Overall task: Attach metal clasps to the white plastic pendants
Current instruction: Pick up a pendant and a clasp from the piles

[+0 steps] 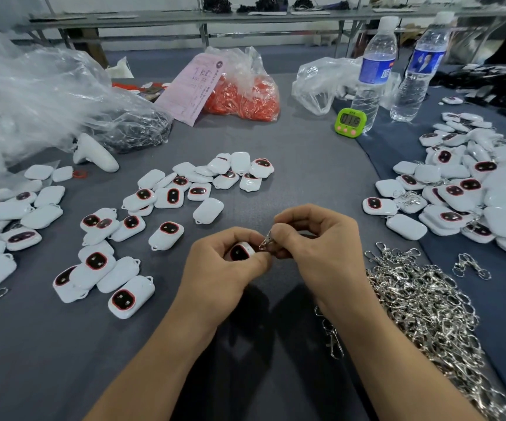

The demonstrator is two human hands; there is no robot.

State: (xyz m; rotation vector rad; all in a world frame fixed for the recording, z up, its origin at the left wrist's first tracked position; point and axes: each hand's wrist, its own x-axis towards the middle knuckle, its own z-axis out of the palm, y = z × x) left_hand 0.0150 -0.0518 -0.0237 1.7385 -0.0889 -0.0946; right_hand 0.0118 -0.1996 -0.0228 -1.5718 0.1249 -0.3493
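Pendant [241, 251] gripped by left hand [215, 262] (right hand [315, 241] pinches clasp [265, 242])

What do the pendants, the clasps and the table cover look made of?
The pendants look like glossy moulded white plastic, given their smooth sheen. The clasps are shiny silvery metal, perhaps plated; they glint. The table cover seems matte grey-blue fabric, possibly felt.

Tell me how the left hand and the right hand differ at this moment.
The left hand grips a white pendant, its dark face showing; the right hand pinches a metal clasp. The right hand's wrist lies next to the heap of clasps; the left hand has loose pendants on its side. Both hands have curled fingers and meet above the grey table, with the clasp at the pendant's end.
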